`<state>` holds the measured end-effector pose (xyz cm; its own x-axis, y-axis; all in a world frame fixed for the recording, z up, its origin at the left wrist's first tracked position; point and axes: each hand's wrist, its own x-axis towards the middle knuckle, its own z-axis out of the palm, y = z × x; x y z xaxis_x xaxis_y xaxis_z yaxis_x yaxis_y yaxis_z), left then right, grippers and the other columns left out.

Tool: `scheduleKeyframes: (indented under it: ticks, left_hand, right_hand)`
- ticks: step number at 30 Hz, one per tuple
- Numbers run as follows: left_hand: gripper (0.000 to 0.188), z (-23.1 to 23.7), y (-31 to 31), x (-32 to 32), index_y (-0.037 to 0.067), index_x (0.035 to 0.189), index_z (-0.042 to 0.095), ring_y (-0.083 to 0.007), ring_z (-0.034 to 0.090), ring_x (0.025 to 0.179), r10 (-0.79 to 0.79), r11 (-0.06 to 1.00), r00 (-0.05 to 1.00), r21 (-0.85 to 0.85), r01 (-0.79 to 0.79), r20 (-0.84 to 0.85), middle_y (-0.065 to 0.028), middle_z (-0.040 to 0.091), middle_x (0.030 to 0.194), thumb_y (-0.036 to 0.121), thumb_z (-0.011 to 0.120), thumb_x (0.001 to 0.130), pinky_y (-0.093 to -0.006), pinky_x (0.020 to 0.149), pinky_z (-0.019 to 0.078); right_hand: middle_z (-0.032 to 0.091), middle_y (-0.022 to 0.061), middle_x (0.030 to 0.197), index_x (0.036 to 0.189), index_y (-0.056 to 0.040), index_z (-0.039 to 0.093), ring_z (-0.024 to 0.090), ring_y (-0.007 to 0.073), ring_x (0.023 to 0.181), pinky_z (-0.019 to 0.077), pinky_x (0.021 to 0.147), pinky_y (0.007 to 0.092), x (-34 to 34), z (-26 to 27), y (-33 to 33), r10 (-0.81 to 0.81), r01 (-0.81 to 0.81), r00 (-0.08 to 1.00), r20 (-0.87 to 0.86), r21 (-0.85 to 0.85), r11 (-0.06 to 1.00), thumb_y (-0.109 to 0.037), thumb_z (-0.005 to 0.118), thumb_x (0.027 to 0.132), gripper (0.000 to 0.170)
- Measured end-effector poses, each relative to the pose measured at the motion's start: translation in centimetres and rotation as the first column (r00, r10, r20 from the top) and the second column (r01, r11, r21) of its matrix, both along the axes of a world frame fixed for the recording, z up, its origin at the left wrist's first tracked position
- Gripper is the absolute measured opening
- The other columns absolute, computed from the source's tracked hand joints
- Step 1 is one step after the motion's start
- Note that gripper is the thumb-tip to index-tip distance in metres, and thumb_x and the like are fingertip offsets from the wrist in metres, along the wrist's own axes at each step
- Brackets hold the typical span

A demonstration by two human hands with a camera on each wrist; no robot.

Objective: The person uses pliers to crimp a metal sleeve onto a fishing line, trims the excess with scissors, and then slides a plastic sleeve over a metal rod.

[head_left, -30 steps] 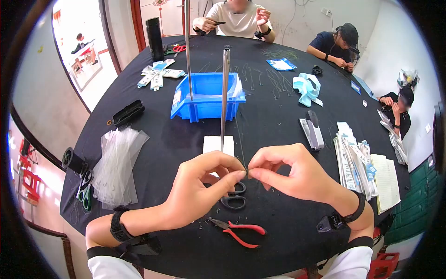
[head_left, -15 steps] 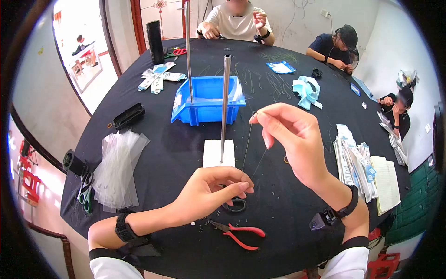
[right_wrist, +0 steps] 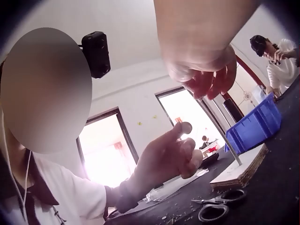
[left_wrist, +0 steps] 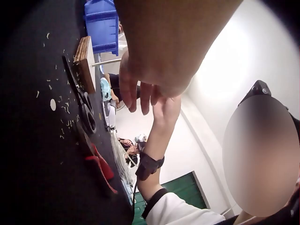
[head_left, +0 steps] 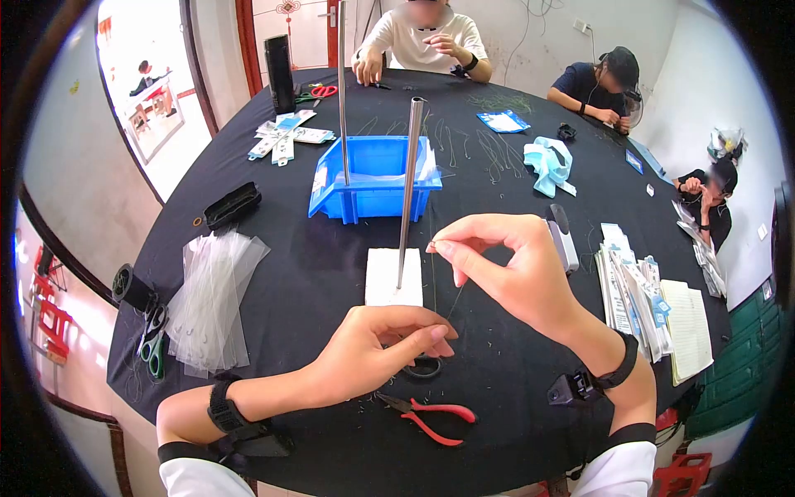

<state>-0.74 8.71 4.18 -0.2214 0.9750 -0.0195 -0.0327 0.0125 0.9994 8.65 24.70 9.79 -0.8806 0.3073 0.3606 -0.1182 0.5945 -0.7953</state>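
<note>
A thin line [head_left: 436, 286] runs between my two hands, just right of an upright metal rod [head_left: 410, 182] on a white-topped block [head_left: 381, 273]. My right hand [head_left: 517, 265] pinches its upper end between thumb and forefinger. Lower and to the left, my left hand [head_left: 381, 352] has thumb and forefinger together on the line's lower part, the other fingers curled under. Black-handled scissors [head_left: 428, 368] lie partly hidden beneath the left hand. Pliers with red handles [head_left: 443, 407] rest nearer me. In the right wrist view the left hand [right_wrist: 164, 157] shows below the right hand [right_wrist: 204, 70].
Behind the block stands a blue bin [head_left: 389, 203], with a second rod [head_left: 343, 108] rising near it. Clear plastic sleeves [head_left: 211, 302], a spool [head_left: 131, 286] and green-handled scissors [head_left: 153, 352] lie left. A stapler [head_left: 563, 240], packets [head_left: 625, 290] and a notebook [head_left: 687, 323] lie right. Other people sit around the table.
My hands were together at the fingertips; the right hand then rose away, drawing the line out, and has since come down and left a little. The left hand sank slightly.
</note>
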Motion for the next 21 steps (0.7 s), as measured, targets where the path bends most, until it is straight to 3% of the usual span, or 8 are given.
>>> scheduleKeyframes:
  ticks: [3, 9, 16, 21]
  left_hand:
    - [0.024, -0.7, 0.2, -0.1, -0.003, 0.101, 0.063, -0.0125, 0.064, 0.086, -0.011, 1.0, 1.0, -0.009, 0.011, 0.028, -0.0094, 0.067, 0.092, 0.017, 0.052, 0.093, -0.025, 0.074, 0.0506]
    - [0.028, -1.2, 0.5, -0.7, 0.001, 0.102, 0.063, -0.0117, 0.063, 0.082, -0.078, 0.995, 0.987, -0.056, 0.086, 0.137, -0.0072, 0.067, 0.093, 0.025, 0.05, 0.094, -0.0238, 0.067, 0.0491]
    - [0.027, -1.4, 0.4, -0.6, 0.003, 0.102, 0.063, -0.0109, 0.063, 0.082, -0.099, 0.994, 0.98, -0.022, 0.105, 0.174, -0.0058, 0.066, 0.094, 0.025, 0.05, 0.094, -0.0238, 0.067, 0.049]
    - [0.024, -0.8, 0.0, -0.4, 0.004, 0.106, 0.062, -0.0105, 0.062, 0.084, -0.114, 0.99, 0.987, 0.098, 0.103, 0.116, -0.0059, 0.065, 0.103, 0.021, 0.053, 0.093, -0.023, 0.067, 0.0492]
  right_hand:
    - [0.069, 0.009, 0.079, 0.085, 0.0016, 0.068, 0.064, 0.0108, 0.067, 0.0498, 0.062, 0.0224, 0.0, -0.1, -0.2, 0.036, -0.038, 0.999, -0.025, -0.082, 0.996, -0.004, 0.063, 0.08, 0.009]
    - [0.069, 0.0089, 0.081, 0.088, 0.0017, 0.068, 0.064, 0.0097, 0.069, 0.0499, 0.064, 0.0226, 0.0, -0.8, -1.0, 0.075, -0.085, 0.988, -0.131, -0.069, 0.994, 0.0, 0.063, 0.08, 0.01]
    - [0.066, 0.0052, 0.076, 0.09, 0.0027, 0.067, 0.06, 0.0078, 0.066, 0.0485, 0.061, 0.0208, -0.6, -1.1, -0.6, 0.018, -0.069, 0.988, -0.15, -0.341, 0.937, -0.004, 0.061, 0.085, 0.011]
    - [0.064, 0.0051, 0.074, 0.09, 0.0028, 0.066, 0.059, 0.0064, 0.064, 0.047, 0.06, 0.0194, -1.3, 0.9, 0.2, -0.023, -0.07, 0.945, -0.327, -0.268, 0.961, -0.004, 0.059, 0.087, 0.011]
